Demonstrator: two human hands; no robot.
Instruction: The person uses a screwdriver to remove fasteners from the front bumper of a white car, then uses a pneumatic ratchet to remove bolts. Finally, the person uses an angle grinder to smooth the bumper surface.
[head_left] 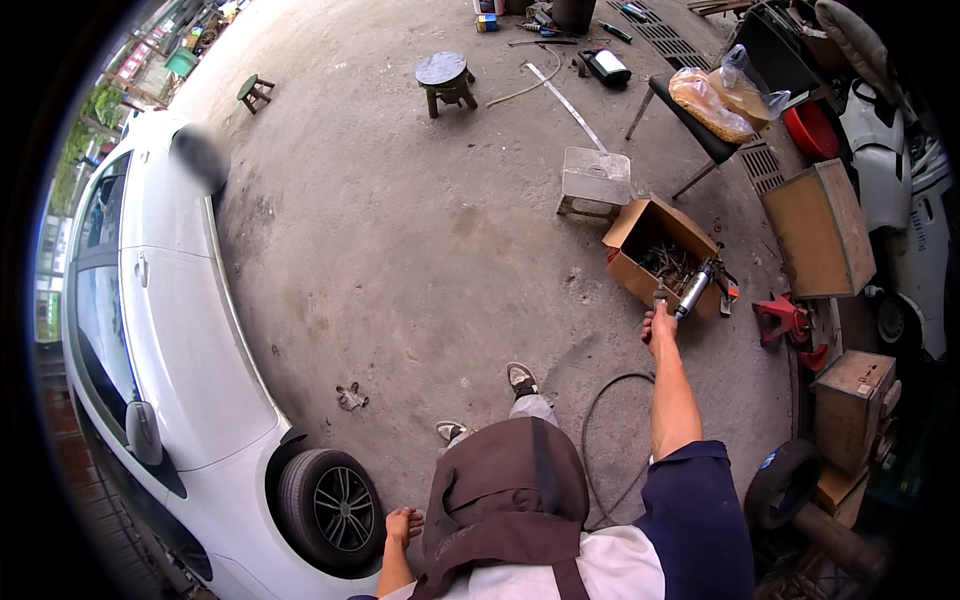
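Head view: R hand (657, 328), arm reaching fwd, fingers wrapped round a short tool (660, 294); its brownish end pokes up past the fist, rest hidden by the hand, so exact kind unclear. Grip clamped on it.

Just right of the grip: silver cylinder w/ black end (693, 292), slanted at the near edge of the cardboard box (632, 277); can't tell if it touches the hand. Box sits just beyond the grip, flaps open, loose metal bits (664, 262) inside. Past the box, a bit left of the grip: pale step stool (596, 178). Farther right of the grip: red metal stand (780, 320), w/ wooden crate (818, 230) beyond. Dark hose (587, 430) loops on the floor nearer the body than the grip; one end passes behind the forearm, join unclear.

L hand (403, 525) hangs low, well left of R grip, near the car wheel (345, 508) of the white car (200, 350). Fingers bent; can't tell if fully closed or holding anything.
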